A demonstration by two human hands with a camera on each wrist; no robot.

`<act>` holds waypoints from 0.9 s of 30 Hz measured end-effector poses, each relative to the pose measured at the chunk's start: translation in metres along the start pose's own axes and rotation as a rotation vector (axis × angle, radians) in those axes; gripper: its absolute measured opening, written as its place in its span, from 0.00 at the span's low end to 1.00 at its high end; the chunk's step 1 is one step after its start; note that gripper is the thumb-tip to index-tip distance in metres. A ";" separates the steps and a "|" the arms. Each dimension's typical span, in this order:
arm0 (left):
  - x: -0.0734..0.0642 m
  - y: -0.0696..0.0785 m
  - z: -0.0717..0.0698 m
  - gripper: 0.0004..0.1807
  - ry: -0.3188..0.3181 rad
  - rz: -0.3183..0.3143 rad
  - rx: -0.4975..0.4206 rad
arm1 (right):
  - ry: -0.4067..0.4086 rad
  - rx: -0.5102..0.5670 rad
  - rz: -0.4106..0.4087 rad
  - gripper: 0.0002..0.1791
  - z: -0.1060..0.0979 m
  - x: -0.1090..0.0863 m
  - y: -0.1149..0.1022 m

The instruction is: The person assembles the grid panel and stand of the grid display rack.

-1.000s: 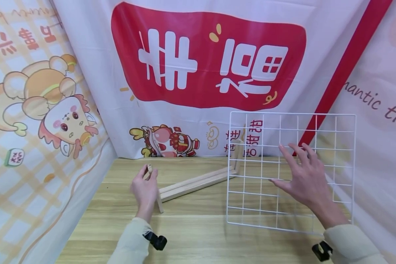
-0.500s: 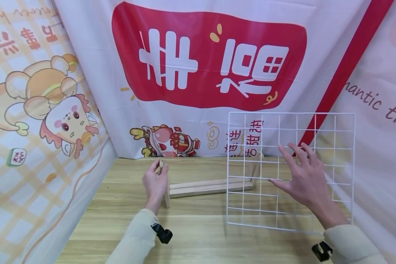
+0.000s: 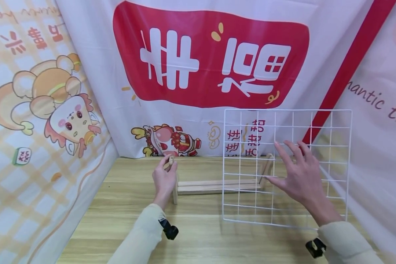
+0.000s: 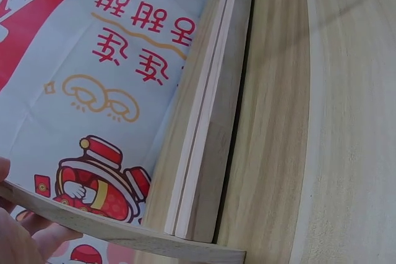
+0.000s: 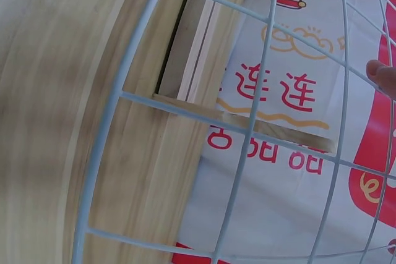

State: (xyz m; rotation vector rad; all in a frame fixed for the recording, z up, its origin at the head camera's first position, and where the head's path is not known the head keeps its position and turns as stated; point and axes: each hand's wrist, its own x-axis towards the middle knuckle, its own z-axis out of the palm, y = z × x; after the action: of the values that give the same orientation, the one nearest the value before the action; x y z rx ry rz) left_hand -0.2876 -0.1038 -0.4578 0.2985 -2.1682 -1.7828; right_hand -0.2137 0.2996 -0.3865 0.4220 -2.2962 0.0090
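Note:
My left hand (image 3: 164,179) pinches the top of the near-upright left end board (image 4: 117,230) of a wooden stand (image 3: 201,187). The stand's long pale rails run to the right, and a second end board (image 5: 278,134) rises at their far end. That end shows through the squares of a white wire grid panel (image 3: 239,174), raised upright on the right. My right hand (image 3: 300,176) holds the panel near its middle with thumb and fingers spread across the wires. Its fingertip (image 5: 383,78) shows at the edge of the right wrist view.
A wood-grain table (image 3: 198,238) lies under the stand and grid. At its back hangs a white cloth (image 3: 95,73) with a large red printed patch (image 3: 211,95). Printed cloth (image 3: 6,190) also closes off the left side, and more cloth (image 3: 379,165) hangs on the right.
My left hand has moved right and a little away, swinging the wooden stand from a slant to nearly level across the view. The right hand and grid have hardly moved.

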 end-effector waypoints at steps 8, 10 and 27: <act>0.008 -0.008 0.000 0.25 -0.024 0.021 -0.014 | 0.025 0.007 -0.002 0.68 0.002 0.007 -0.005; 0.009 -0.011 0.000 0.26 -0.033 0.025 -0.021 | 0.028 0.015 0.004 0.67 0.003 0.008 -0.007; 0.014 -0.018 -0.007 0.24 -0.106 0.057 0.003 | 0.114 0.019 -0.004 0.67 0.006 0.037 -0.024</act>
State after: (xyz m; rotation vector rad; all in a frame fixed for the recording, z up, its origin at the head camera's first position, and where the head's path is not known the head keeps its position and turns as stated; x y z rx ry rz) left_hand -0.2983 -0.1186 -0.4723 0.1440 -2.2277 -1.8018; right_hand -0.2342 0.2648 -0.3676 0.4252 -2.1841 0.0514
